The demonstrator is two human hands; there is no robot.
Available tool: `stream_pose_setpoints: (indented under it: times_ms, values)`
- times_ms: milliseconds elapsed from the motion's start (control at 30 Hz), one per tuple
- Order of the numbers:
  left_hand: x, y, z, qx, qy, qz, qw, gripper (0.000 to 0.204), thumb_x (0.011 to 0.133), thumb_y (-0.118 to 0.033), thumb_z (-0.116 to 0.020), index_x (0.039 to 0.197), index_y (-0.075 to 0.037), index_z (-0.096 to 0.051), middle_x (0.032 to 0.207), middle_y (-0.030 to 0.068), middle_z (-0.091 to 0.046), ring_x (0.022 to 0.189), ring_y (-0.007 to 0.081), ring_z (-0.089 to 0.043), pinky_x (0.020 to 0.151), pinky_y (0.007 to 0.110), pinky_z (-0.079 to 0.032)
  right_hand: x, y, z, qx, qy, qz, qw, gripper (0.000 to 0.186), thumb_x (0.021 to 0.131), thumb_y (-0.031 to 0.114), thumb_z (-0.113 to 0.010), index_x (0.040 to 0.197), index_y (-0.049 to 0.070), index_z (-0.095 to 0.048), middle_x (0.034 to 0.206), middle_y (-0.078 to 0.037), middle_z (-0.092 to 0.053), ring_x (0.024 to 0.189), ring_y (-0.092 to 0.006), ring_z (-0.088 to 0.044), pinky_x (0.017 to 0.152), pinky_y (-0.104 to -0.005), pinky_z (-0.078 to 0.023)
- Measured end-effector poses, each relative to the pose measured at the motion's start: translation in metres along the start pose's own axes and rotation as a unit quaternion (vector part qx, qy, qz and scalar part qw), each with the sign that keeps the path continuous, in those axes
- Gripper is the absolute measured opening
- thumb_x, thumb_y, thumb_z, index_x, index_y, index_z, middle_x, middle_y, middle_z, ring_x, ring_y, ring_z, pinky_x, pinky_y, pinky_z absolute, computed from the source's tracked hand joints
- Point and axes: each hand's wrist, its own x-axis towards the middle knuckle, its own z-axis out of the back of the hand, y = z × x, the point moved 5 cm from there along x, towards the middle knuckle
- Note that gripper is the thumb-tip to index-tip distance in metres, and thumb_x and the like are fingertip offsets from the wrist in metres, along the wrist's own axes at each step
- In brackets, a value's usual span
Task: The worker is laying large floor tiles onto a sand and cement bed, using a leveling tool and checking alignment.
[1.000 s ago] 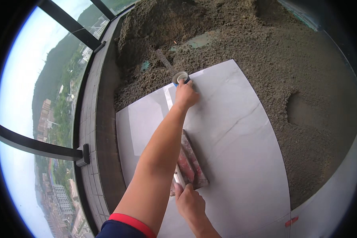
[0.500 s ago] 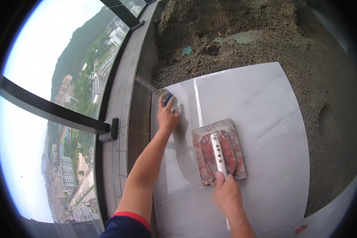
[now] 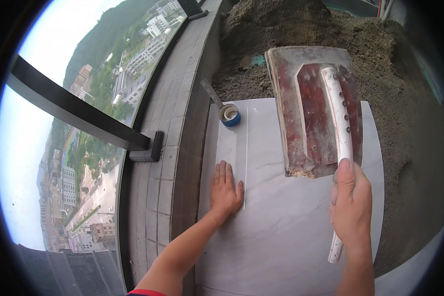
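Note:
A large pale marble-patterned tile [image 3: 291, 222] lies in front of me. My left hand [image 3: 226, 192] is pressed flat on its left part, fingers stretched out, holding nothing. My right hand [image 3: 351, 202] grips the white handle of a tile beater [image 3: 293, 113], a thick square paddle with a worn red and grey head. The beater is held up over the tile's right half, hiding part of the tile and the mortar behind. A small round blue thing with a hollow top [image 3: 230, 116], perhaps a tape roll, stands at the tile's far left corner.
Rough grey mortar [image 3: 249, 37] is heaped beyond the tile and runs down its right side. A ruler-like strip [image 3: 211, 92] sticks out beside the blue thing. A tiled ledge [image 3: 182, 118] lines the left, with a dark-framed window [image 3: 84, 108] above a town.
My left hand has let go of the round blue thing and come back to lie flat on the tile. My right hand has raised the tile beater, moving it right and away from me.

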Motion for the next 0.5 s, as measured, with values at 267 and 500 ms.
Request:
stream_pose_setpoints:
  times_ms: [267,500]
  values:
    - [0.005,-0.009,-0.001,-0.008,0.003,-0.019,1.0,0.071,0.098,-0.035,-0.046,0.151,0.01,-0.03,0.16,0.0274,-0.027,0.151,0.042,-0.022,0.123,0.05,-0.018,0.082,-0.08,-0.076,-0.198,0.022,-0.099,0.975,0.061,0.107,0.049,-0.038,0.085,-0.005,-0.057,0.067,-0.013,-0.055,0.06,-0.0278,-0.061,0.064,-0.0442,-0.052]
    - [0.001,0.0,0.001,-0.008,0.016,-0.003,1.0,0.072,0.098,-0.035,-0.047,0.152,0.01,-0.029,0.161,0.0273,-0.027,0.151,0.0412,-0.021,0.123,0.05,-0.019,0.076,0.024,-0.036,-0.038,0.025,-0.005,0.999,0.065,0.107,0.052,-0.037,0.082,-0.005,-0.056,0.061,-0.013,-0.052,0.06,-0.0249,-0.059,0.065,-0.0432,-0.052]
